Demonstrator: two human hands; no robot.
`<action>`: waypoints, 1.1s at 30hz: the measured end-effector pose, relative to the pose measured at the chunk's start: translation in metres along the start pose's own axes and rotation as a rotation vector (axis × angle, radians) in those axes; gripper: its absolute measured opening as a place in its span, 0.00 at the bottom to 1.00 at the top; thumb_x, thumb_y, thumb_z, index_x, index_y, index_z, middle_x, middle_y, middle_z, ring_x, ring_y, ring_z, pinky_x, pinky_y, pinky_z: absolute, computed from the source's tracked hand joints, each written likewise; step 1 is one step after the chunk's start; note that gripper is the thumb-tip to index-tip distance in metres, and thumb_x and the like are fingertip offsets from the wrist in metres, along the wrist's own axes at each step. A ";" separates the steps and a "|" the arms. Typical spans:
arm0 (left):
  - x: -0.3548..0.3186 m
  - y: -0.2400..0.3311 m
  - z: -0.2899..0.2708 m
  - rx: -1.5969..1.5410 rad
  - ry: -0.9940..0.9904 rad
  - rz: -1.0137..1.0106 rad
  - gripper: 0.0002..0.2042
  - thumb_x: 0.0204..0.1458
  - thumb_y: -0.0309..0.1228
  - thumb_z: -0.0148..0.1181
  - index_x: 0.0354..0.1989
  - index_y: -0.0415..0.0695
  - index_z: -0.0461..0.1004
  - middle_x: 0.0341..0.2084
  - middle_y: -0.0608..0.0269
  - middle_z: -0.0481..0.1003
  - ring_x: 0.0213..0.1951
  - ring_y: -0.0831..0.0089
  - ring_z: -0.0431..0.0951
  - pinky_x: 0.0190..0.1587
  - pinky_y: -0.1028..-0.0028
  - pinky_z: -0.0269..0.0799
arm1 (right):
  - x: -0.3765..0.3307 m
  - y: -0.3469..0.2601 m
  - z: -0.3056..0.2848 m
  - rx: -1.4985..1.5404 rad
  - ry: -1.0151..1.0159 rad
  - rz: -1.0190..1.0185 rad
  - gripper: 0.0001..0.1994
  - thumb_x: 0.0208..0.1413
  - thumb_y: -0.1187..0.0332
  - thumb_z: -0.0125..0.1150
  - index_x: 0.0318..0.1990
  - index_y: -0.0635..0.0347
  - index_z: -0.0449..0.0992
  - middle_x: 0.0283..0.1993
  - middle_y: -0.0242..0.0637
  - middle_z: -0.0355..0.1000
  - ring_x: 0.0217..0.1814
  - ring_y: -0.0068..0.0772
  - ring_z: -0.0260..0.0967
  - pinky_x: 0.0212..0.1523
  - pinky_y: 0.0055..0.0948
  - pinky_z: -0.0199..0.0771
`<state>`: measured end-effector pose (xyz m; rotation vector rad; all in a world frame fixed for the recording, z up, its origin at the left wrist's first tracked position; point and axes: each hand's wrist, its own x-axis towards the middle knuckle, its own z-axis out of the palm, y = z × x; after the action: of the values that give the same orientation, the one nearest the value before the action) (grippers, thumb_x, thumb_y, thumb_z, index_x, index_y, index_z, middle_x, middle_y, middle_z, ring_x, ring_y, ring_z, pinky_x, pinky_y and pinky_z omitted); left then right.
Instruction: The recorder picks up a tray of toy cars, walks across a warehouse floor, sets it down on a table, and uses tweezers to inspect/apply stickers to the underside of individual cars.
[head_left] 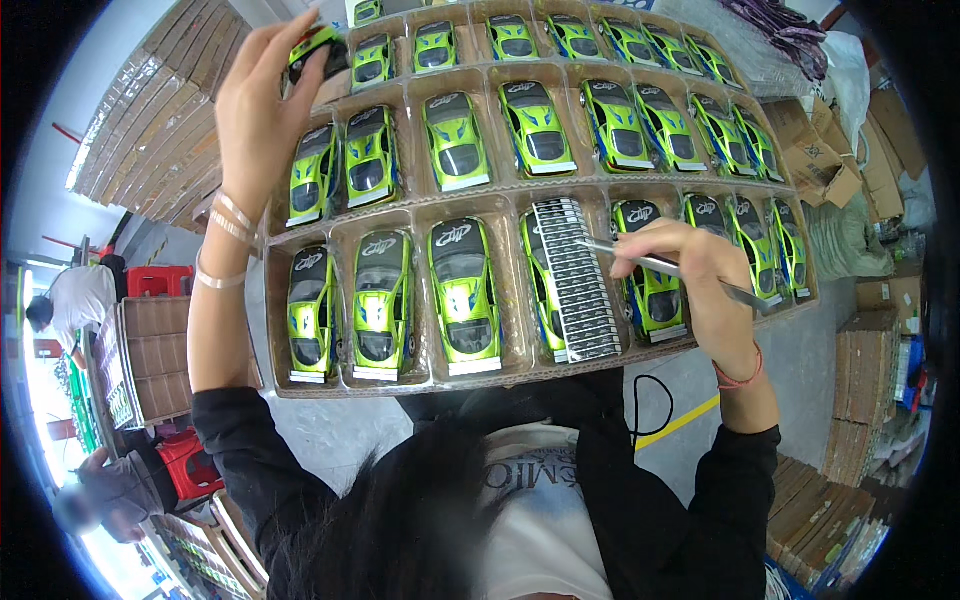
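Note:
At the far left of a divided cardboard tray [400, 205], my left hand [252, 115] grips a green and black toy car [318, 45] between thumb and fingers, raised over the back row. A pair of metal tweezers [655, 265] is pinched in my right hand [708, 270]. Their tips reach a sheet of black-and-white stickers [578, 285] lying across a car in the front row. Several more green toy cars [465, 295] sit in the compartments, mostly with pale strips along their near ends. Below my right hand is another car [652, 295], partly covered by the hand.
Flattened cardboard [150, 110] is stacked at the far left, with further stacks [860, 380] at the right. Open cartons [815, 150] and sacks stand at the back right. Two people work on the left near red stools [188, 465]. A yellow line [680, 422] marks the floor.

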<state>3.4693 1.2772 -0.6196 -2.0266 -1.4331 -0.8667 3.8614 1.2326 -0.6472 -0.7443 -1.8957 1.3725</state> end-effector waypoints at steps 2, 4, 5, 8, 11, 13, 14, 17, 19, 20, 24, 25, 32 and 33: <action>-0.022 -0.045 0.022 -0.049 -0.091 -0.070 0.16 0.51 0.27 0.64 0.49 0.43 0.75 0.40 0.56 0.77 0.39 0.59 0.79 0.40 0.69 0.75 | 0.002 0.000 0.003 0.003 -0.020 0.025 0.28 0.71 0.52 0.38 0.42 0.70 0.78 0.37 0.42 0.77 0.41 0.30 0.75 0.46 0.28 0.71; -0.043 -0.072 0.040 -0.181 -0.108 -0.155 0.16 0.51 0.27 0.64 0.49 0.43 0.75 0.40 0.56 0.77 0.39 0.58 0.79 0.40 0.68 0.75 | 0.003 -0.002 0.004 -0.001 -0.050 0.092 0.28 0.71 0.52 0.39 0.42 0.69 0.79 0.37 0.41 0.77 0.41 0.28 0.74 0.47 0.27 0.71; -0.043 -0.072 0.045 -0.321 -0.129 -0.239 0.16 0.50 0.27 0.65 0.48 0.42 0.75 0.39 0.55 0.77 0.39 0.58 0.79 0.40 0.67 0.75 | 0.004 -0.002 0.004 -0.002 -0.042 0.096 0.28 0.71 0.52 0.39 0.42 0.69 0.79 0.37 0.41 0.77 0.41 0.28 0.74 0.47 0.27 0.71; -0.041 -0.075 0.049 -0.261 -0.267 -0.222 0.10 0.49 0.30 0.66 0.39 0.42 0.78 0.35 0.56 0.78 0.38 0.59 0.80 0.37 0.67 0.75 | 0.004 -0.001 0.004 -0.038 -0.042 0.100 0.28 0.71 0.51 0.39 0.42 0.69 0.78 0.37 0.41 0.77 0.42 0.29 0.74 0.49 0.28 0.71; -0.025 -0.071 0.057 -0.221 -0.376 -0.146 0.09 0.48 0.34 0.67 0.32 0.42 0.80 0.32 0.57 0.80 0.36 0.55 0.79 0.37 0.66 0.74 | 0.000 -0.001 0.006 0.005 -0.008 0.125 0.29 0.70 0.50 0.38 0.42 0.69 0.78 0.37 0.41 0.77 0.42 0.29 0.74 0.50 0.29 0.71; -0.011 -0.067 0.066 -0.162 -0.501 -0.097 0.09 0.48 0.34 0.67 0.33 0.43 0.80 0.32 0.55 0.80 0.36 0.50 0.79 0.39 0.64 0.74 | 0.000 0.000 0.005 0.013 0.035 0.142 0.30 0.70 0.49 0.37 0.43 0.69 0.78 0.37 0.41 0.77 0.43 0.29 0.74 0.50 0.29 0.71; -0.009 -0.075 0.072 -0.178 -0.585 -0.061 0.09 0.47 0.34 0.67 0.33 0.43 0.80 0.32 0.56 0.80 0.37 0.52 0.79 0.42 0.63 0.74 | 0.001 -0.001 0.006 0.008 0.032 0.135 0.31 0.70 0.47 0.35 0.42 0.69 0.79 0.37 0.42 0.77 0.43 0.29 0.74 0.50 0.29 0.71; 0.013 -0.078 0.070 -0.247 -0.768 -0.005 0.09 0.49 0.31 0.67 0.36 0.40 0.78 0.32 0.56 0.80 0.40 0.60 0.80 0.44 0.67 0.74 | 0.004 0.001 0.005 0.021 0.032 0.160 0.32 0.70 0.47 0.34 0.41 0.69 0.79 0.36 0.42 0.77 0.43 0.30 0.75 0.50 0.29 0.72; 0.020 -0.074 0.067 -0.207 -0.817 0.035 0.10 0.48 0.30 0.66 0.38 0.43 0.77 0.38 0.62 0.79 0.40 0.61 0.80 0.43 0.67 0.75 | 0.007 0.004 0.005 0.011 0.055 0.166 0.32 0.70 0.47 0.34 0.40 0.69 0.79 0.36 0.41 0.77 0.42 0.30 0.75 0.50 0.29 0.72; 0.025 -0.053 0.063 -0.061 -0.781 0.054 0.09 0.48 0.30 0.65 0.38 0.45 0.76 0.42 0.65 0.78 0.40 0.61 0.80 0.43 0.66 0.75 | 0.007 0.004 0.004 0.029 0.081 0.189 0.33 0.71 0.48 0.31 0.40 0.69 0.78 0.36 0.43 0.77 0.42 0.32 0.75 0.51 0.31 0.71; 0.011 -0.041 0.074 0.122 -0.565 0.215 0.06 0.50 0.29 0.62 0.37 0.48 0.75 0.51 0.75 0.74 0.44 0.65 0.78 0.43 0.66 0.77 | 0.013 0.007 0.000 0.087 0.158 0.190 0.24 0.70 0.55 0.40 0.38 0.68 0.78 0.34 0.41 0.77 0.37 0.27 0.73 0.43 0.26 0.71; 0.007 -0.041 0.077 0.127 -0.414 0.321 0.05 0.51 0.28 0.61 0.36 0.48 0.75 0.51 0.75 0.74 0.46 0.67 0.78 0.43 0.66 0.77 | 0.014 0.007 -0.001 0.084 0.164 0.191 0.20 0.68 0.58 0.48 0.38 0.68 0.79 0.33 0.38 0.77 0.34 0.22 0.72 0.38 0.21 0.72; 0.013 -0.037 0.094 -0.173 -0.109 0.117 0.10 0.49 0.19 0.60 0.39 0.43 0.81 0.49 0.54 0.76 0.45 0.59 0.79 0.45 0.68 0.77 | 0.032 0.013 -0.004 0.050 0.156 0.359 0.15 0.64 0.61 0.55 0.35 0.66 0.80 0.24 0.35 0.76 0.23 0.15 0.68 0.22 0.15 0.64; 0.017 -0.037 0.091 -0.299 -0.063 -0.026 0.10 0.46 0.17 0.61 0.37 0.41 0.82 0.47 0.46 0.76 0.44 0.54 0.80 0.45 0.65 0.77 | 0.036 0.013 -0.003 0.079 0.156 0.377 0.16 0.65 0.61 0.54 0.35 0.66 0.80 0.25 0.35 0.76 0.23 0.15 0.69 0.22 0.15 0.64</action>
<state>3.4573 1.3642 -0.6659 -2.2744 -1.4362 -1.0923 3.8432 1.2658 -0.6526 -1.1770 -1.6246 1.5524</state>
